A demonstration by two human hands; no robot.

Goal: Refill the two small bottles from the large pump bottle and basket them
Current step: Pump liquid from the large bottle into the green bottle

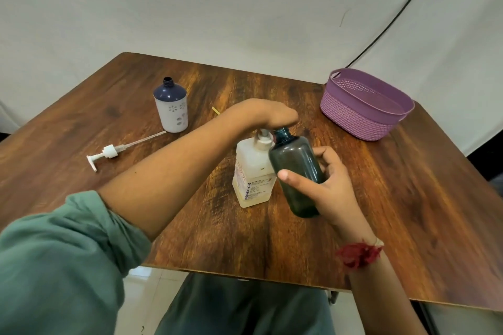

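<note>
Left hand (268, 114) curls over the head of the large pump bottle (251, 174), mid-worktop (408, 198). Right hand (330, 187) grips the dark small bottle (295, 168), tilted, mouth at the nozzle. White small bottle (171, 109) stands uncapped far left; basket (353, 117) sits far right.

Purple woven-pattern basket (362, 109), dark-green bottle (298, 168)
</note>
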